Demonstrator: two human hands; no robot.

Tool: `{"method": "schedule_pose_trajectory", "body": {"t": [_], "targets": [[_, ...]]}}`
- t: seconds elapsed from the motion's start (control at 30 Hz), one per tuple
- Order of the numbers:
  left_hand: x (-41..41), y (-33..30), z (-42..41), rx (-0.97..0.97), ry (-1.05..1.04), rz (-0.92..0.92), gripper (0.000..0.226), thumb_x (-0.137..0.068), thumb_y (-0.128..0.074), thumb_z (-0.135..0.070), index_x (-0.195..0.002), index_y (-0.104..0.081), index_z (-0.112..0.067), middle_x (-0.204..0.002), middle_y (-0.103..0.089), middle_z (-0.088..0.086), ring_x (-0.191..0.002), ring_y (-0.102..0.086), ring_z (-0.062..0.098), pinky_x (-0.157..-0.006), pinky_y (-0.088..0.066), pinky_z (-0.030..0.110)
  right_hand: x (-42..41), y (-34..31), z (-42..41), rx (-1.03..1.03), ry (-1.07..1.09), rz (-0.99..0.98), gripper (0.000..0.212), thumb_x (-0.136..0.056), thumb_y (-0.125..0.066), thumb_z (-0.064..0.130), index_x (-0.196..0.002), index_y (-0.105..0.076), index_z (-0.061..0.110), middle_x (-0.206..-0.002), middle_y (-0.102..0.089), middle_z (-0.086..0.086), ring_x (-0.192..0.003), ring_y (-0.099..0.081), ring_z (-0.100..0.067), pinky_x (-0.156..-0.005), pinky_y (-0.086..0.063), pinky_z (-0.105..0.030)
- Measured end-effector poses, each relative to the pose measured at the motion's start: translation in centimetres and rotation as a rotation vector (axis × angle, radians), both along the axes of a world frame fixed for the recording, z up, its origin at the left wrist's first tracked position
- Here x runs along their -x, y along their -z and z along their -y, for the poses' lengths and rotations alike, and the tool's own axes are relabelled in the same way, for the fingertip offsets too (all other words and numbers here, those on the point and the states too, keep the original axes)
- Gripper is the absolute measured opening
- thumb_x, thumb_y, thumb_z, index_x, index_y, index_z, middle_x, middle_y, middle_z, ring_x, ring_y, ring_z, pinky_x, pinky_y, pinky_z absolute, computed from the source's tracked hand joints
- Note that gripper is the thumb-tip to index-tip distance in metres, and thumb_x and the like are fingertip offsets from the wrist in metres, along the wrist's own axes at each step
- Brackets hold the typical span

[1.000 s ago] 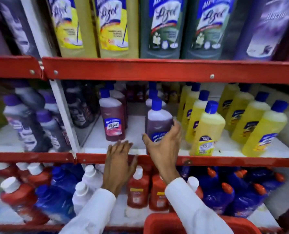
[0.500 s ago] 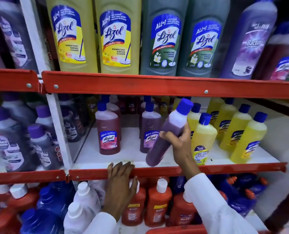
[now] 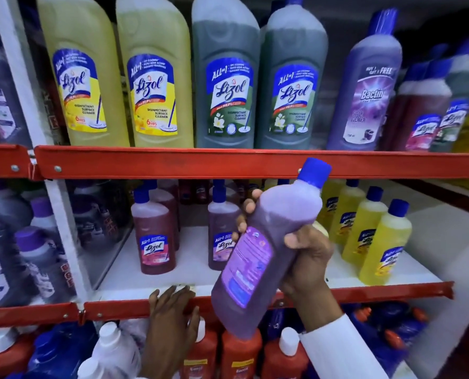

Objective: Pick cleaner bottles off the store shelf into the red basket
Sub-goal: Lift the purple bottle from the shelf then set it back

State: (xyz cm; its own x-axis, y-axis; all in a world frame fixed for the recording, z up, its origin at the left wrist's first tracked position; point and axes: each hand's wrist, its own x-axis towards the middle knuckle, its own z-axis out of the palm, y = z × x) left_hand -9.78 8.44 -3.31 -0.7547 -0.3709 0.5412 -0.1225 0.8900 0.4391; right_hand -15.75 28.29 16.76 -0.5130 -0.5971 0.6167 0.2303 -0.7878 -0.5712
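Head view: the right hand gripped a purple bottle around its middle, thumb on the near face and fingers wrapped round the far side. The bottle was held in the air in front of the middle shelf, clear of the board, tilted with its blue cap up and to the right and its base down and to the left. The cap overlapped the red rail of the upper shelf. The bottle was translucent, filled with purple liquid nearly to the shoulder, and its back label, violet with small print too blurred to read, faced the camera. A white sleeve covered the right wrist.

The left hand held nothing; it lay flat, fingers spread, on the red front lip of the middle shelf, left of the bottle's base.

On the middle shelf a red bottle and a second purple one stood upright behind the hands, with yellow bottles in rows to the right. The upper shelf carried large yellow and green Lizol bottles and a purple Bactin bottle. Below, orange and blue bottles crowded the lower shelf. The red basket was out of view.
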Motion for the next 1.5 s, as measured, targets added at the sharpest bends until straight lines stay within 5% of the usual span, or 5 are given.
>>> {"method": "schedule_pose_trajectory", "body": {"t": [0.1,0.27,0.57,0.83,1.5], "targets": [[0.2,0.4,-0.1,-0.003,-0.024,0.001,0.045,-0.074,-0.047,-0.041,-0.099,-0.073,-0.016,-0.107,-0.075,0.007,-0.106,-0.066,0.030,-0.104,-0.037,0.049,-1.1,0.0,-0.1,-0.310,0.684,-0.072,0.064,-0.043,-0.073,0.009,-0.106,-0.063,0.006,-0.081,-0.073,0.008,-0.067,-0.065,-0.010,-0.061,-0.054,-0.024],[0.7,0.8,0.1,0.019,-0.040,-0.009,0.043,-0.072,-0.049,-0.042,-0.097,-0.073,-0.016,-0.100,-0.077,0.007,-0.101,-0.069,0.031,-0.099,-0.041,0.052,-2.3,1.0,1.1,-0.533,1.223,-0.275,0.082,-0.057,-0.083,0.027,-0.126,-0.038,0.029,-0.122,-0.056,0.001,-0.108,-0.059,-0.017,-0.089,-0.053,-0.023],[0.4,1.0,0.4,-0.033,-0.052,0.027,0.028,-0.070,-0.066,-0.030,-0.098,-0.070,-0.025,-0.098,-0.075,-0.001,-0.096,-0.066,0.022,-0.102,-0.038,0.045,0.5,4.6,4.0,-0.677,1.267,-0.260,0.101,-0.061,-0.093,0.040,-0.136,-0.030,0.014,-0.131,-0.043,-0.003,-0.121,-0.049,-0.022,-0.103,-0.048,-0.034],[0.2,-0.2,-0.2,-0.035,-0.044,0.055,0.026,-0.073,-0.068,-0.025,-0.099,-0.069,-0.023,-0.094,-0.074,-0.001,-0.093,-0.065,0.023,-0.103,-0.039,0.052,4.2,7.3,6.7,-0.728,1.245,-0.168,0.102,-0.060,-0.093,0.044,-0.132,-0.032,0.007,-0.124,-0.047,-0.004,-0.113,-0.051,-0.018,-0.088,-0.041,-0.015],[0.4,0.6,-0.2,-0.027,-0.042,0.001,0.021,-0.075,-0.063,-0.027,-0.095,-0.062,-0.027,-0.092,-0.070,-0.002,-0.093,-0.060,0.021,-0.106,-0.028,0.041,4.2,10.3,9.3,-0.871,1.320,-0.189,0.101,-0.055,-0.095,0.046,-0.128,-0.037,0.008,-0.127,-0.050,-0.012,-0.118,-0.055,-0.028,-0.097,-0.056,-0.040]]}}
